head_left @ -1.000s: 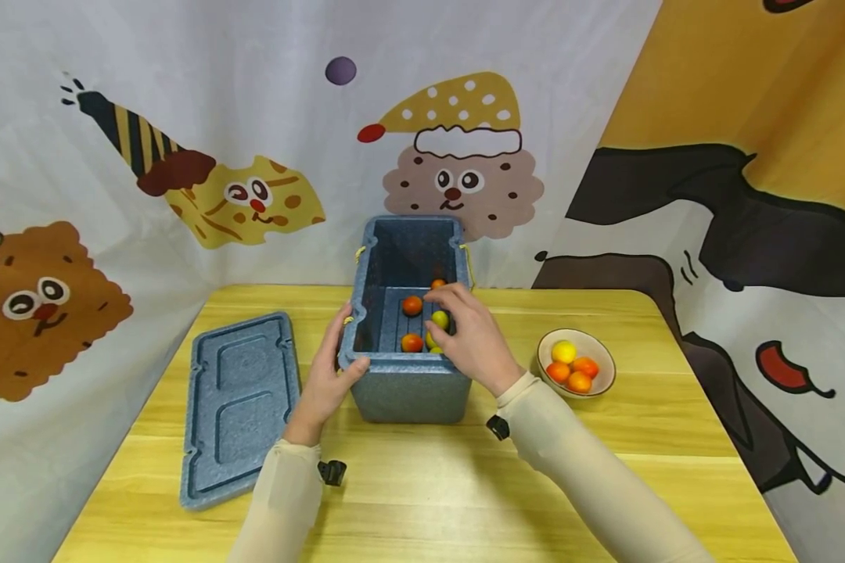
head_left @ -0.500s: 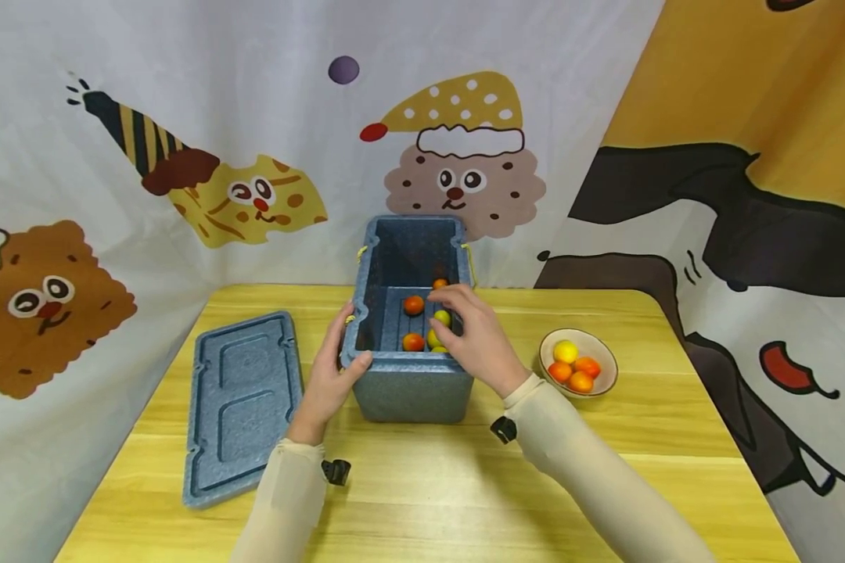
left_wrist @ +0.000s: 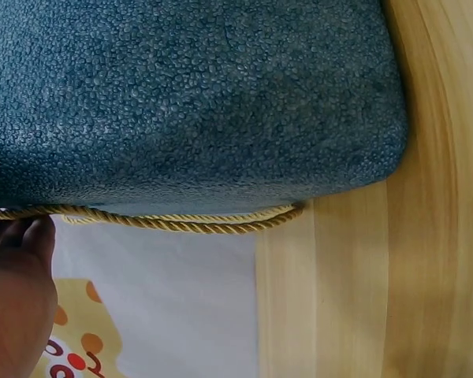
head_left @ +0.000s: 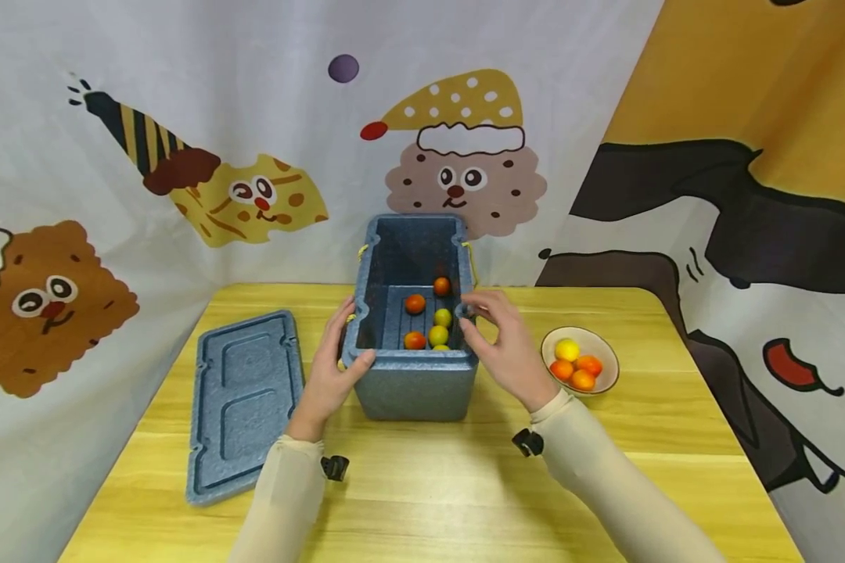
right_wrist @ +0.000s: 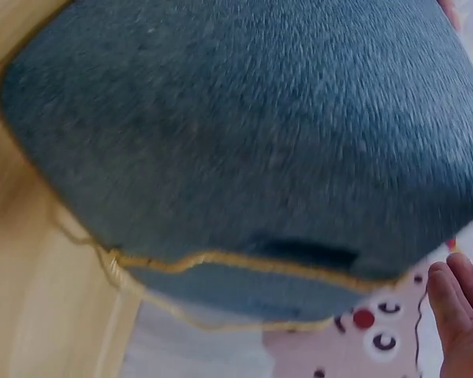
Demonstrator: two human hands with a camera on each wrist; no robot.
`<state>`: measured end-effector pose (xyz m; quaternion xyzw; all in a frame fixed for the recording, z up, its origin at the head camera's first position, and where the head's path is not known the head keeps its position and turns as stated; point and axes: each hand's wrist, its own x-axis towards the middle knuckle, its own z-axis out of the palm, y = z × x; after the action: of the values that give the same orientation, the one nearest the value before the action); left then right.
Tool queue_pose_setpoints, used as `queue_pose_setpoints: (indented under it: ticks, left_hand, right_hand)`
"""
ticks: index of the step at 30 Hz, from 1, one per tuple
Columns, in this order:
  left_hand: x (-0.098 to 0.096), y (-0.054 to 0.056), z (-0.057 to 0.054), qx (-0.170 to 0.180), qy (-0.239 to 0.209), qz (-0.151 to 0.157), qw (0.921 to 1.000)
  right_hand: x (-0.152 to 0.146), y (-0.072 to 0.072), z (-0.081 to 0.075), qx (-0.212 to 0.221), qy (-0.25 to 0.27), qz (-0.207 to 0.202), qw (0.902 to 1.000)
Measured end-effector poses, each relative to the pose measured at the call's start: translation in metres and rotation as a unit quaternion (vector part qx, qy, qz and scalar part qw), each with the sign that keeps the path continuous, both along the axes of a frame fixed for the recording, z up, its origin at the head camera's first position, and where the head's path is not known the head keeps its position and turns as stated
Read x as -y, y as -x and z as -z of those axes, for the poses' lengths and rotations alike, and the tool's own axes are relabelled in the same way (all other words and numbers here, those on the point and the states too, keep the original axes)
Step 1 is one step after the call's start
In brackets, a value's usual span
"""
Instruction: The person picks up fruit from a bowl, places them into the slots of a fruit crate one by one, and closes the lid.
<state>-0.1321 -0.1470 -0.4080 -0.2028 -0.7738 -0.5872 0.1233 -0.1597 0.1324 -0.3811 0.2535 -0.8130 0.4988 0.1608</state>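
Observation:
A deep blue-grey foam box (head_left: 415, 391) with yellow rope handles stands uncovered on the table. My left hand (head_left: 329, 379) holds its near left corner, thumb on the front rim and fingers along the left side. In the left wrist view, the fingers (left_wrist: 16, 240) are by the rope (left_wrist: 181, 222). My right hand (head_left: 510, 352) hovers at the right rim with loosely bent fingers and nothing in them; whether it touches the rim is unclear. Inside lie small round orange-red fruits (head_left: 415, 303) and yellow-green fruits (head_left: 439, 335), the nearest partly hidden by the front rim.
The box's lid (head_left: 246, 407) lies flat on the left of the table (head_left: 422, 485). To the right stands a pale bowl (head_left: 611, 358) with several small orange fruits and a yellow one. A printed curtain (head_left: 267, 102) hangs behind the box.
My right hand has moved from over the inside of the box outward to the right rim, uncovering more of the fruits. The left hand keeps its place at the corner.

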Motion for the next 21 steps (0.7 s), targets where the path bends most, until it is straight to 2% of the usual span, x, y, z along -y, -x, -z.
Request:
queue_pose_setpoints:
  ticks: [4, 8, 11, 15, 18, 21]
  left_hand:
    - [-0.001, 0.003, 0.001, 0.001, -0.008, 0.008, 0.9999]
    - [-0.002, 0.003, 0.001, 0.006, -0.013, 0.010, 0.9998]
    - [-0.001, 0.002, 0.001, 0.004, -0.013, 0.009, 0.9999]
    - [0.000, 0.000, 0.001, 0.004, -0.014, 0.007, 0.9999]
    - [0.002, -0.001, 0.000, 0.003, -0.015, 0.006, 0.9999]
    - [0.003, -0.001, -0.001, 0.000, -0.015, 0.005, 0.9999]
  right_hand:
    - [-0.030, -0.002, 0.009, 0.007, 0.017, 0.046, 0.9987]
    - [-0.074, -0.003, 0.025, 0.058, -0.027, 0.116, 0.9912]
    - [-0.110, -0.005, 0.042, 0.110, -0.081, 0.153, 0.9788]
    - [-0.146, -0.010, 0.064, 0.164, -0.149, 0.190, 0.9566]
    - [-0.162, -0.012, 0.072, 0.190, -0.194, 0.197, 0.9420]
    - [-0.169, -0.010, 0.075, 0.204, -0.232, 0.183, 0.9333]
